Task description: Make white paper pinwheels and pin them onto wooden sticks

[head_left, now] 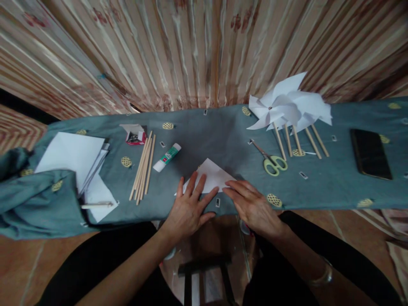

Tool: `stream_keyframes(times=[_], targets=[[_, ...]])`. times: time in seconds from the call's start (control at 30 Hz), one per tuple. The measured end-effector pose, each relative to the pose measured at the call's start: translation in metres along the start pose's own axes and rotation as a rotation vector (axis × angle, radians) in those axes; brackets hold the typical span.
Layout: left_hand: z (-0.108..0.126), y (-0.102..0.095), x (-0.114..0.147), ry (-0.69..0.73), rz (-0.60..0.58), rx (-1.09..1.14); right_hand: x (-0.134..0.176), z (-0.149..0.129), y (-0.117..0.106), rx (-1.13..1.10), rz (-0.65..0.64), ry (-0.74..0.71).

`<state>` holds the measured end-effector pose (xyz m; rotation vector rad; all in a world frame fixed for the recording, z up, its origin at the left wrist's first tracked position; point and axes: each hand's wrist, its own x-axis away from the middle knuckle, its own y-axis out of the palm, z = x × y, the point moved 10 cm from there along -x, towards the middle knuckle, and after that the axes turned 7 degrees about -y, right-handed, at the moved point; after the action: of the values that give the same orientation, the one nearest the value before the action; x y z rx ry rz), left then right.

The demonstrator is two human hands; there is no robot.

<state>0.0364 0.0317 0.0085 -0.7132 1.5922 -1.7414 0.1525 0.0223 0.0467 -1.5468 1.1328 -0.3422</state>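
A sheet of white paper (212,174), folded into a triangle, lies near the front edge of the cloth with its point facing away from me. My left hand (188,204) rests on its left part, fingers spread and pressing flat. At the right corner my right hand (251,204) lies with its fingers stretched out and close together over the folded edge. A glue stick (167,157) lies just beyond my left hand. Green-handled scissors (270,161) lie beyond my right hand, blades pointing away to the left.
Several paper pinwheels (287,104) on wooden sticks lie at the back right; a dark phone (371,154) is farther right. Left of the glue stick are wooden sticks (143,168) and an open small box (135,135). White paper sheets (73,153) lie far left, partly under bunched cloth (41,199).
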Motion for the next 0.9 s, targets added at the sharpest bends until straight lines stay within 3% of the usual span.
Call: stream_keyframes(times=[0.2, 0.4, 0.53, 0.7, 0.9], targets=[[-0.015, -0.005, 0.017, -0.031, -0.011, -0.010, -0.002, -0.001, 0.007, 0.025, -0.089, -0.004], [-0.049, -0.016, 0.068, -0.098, 0.027, -0.085, -0.004, 0.003, 0.009, -0.013, -0.109, 0.004], [-0.060, -0.026, 0.092, -0.123, 0.101, -0.063, -0.006, 0.009, 0.002, -0.049, -0.026, 0.028], [-0.059, -0.036, 0.088, -0.183, 0.187, 0.016, -0.009, 0.034, -0.003, 0.004, 0.066, 0.198], [-0.050, -0.024, 0.063, -0.175, 0.102, 0.022, -0.014, 0.036, 0.009, 0.023, 0.031, 0.188]])
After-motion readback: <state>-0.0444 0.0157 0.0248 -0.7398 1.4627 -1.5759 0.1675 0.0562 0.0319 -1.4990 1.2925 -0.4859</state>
